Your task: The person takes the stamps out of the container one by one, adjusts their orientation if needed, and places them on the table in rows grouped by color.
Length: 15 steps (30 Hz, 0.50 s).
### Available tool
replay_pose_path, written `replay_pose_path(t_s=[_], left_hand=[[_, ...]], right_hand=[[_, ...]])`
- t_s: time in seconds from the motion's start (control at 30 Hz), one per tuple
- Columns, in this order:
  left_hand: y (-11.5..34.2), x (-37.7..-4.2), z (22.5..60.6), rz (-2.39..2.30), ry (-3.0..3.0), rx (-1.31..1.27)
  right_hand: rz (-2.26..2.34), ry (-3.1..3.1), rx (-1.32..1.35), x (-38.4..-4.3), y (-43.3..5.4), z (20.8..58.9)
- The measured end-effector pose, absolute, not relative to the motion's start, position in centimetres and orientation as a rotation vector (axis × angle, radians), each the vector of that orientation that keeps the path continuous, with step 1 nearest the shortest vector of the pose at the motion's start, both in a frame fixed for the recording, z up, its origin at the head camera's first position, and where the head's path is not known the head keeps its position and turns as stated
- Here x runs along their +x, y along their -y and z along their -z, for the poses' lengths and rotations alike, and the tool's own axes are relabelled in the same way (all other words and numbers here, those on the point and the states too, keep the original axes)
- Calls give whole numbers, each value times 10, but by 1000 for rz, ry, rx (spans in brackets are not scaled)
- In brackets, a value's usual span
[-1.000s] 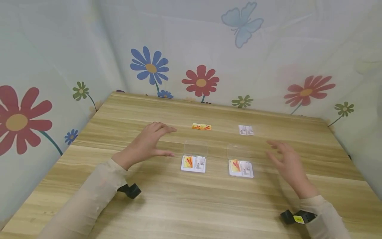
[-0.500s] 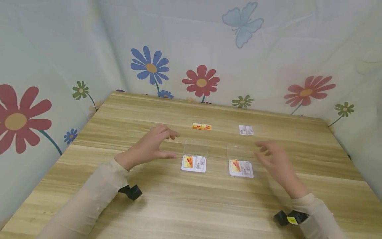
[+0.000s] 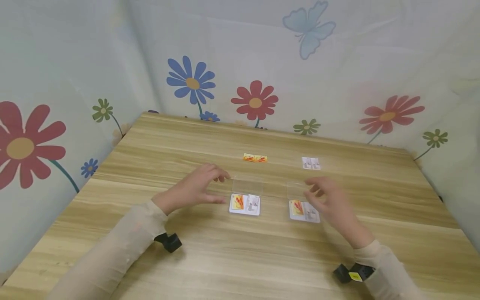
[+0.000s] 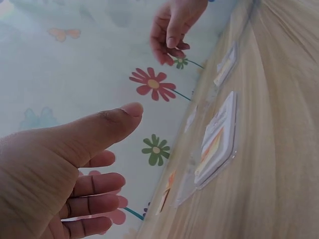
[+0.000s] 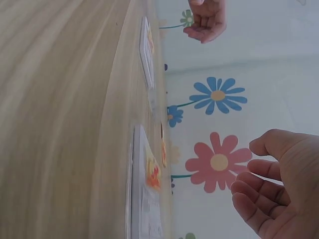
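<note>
Two small flat clear plastic cases lie on the table with their lids folded back. Each, the left case (image 3: 245,210) and the right case (image 3: 304,217), holds an orange-yellow picture card beside a grey-white one. My left hand (image 3: 195,186) hovers just left of the left case, thumb and fingers apart and holding nothing. Over the right case and its lid, my right hand (image 3: 333,204) hangs with loosely bent fingers, also without anything in it. In the right wrist view the right hand's fingers (image 5: 259,194) show bent beside the thumb, above the table.
Farther back on the wood-grain table (image 3: 240,258) lie a pair of orange-yellow cards (image 3: 255,158) and a pair of grey-white cards (image 3: 311,163). A white curtain (image 3: 225,37) printed with flowers borders the table's far edge and sides.
My right hand has moved left, from beside the right case to over it. My left hand has shifted slightly right, toward the left case. The cards and cases stay put.
</note>
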<state>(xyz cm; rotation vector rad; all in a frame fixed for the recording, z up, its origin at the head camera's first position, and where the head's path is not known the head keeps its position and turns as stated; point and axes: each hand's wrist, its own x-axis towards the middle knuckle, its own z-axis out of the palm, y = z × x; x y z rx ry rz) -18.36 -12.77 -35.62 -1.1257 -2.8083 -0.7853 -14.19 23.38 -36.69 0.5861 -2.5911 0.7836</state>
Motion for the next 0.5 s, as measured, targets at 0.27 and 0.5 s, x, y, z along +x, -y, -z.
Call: replay_pose_path(t_s=[0.27, 0.5], left_hand=[[124, -185, 363, 733, 2805, -1166], [121, -188, 369, 705, 2793, -1195]], right_hand=[[-792, 2599, 665, -144, -217, 371], [-794, 2629, 712, -146, -201, 372]])
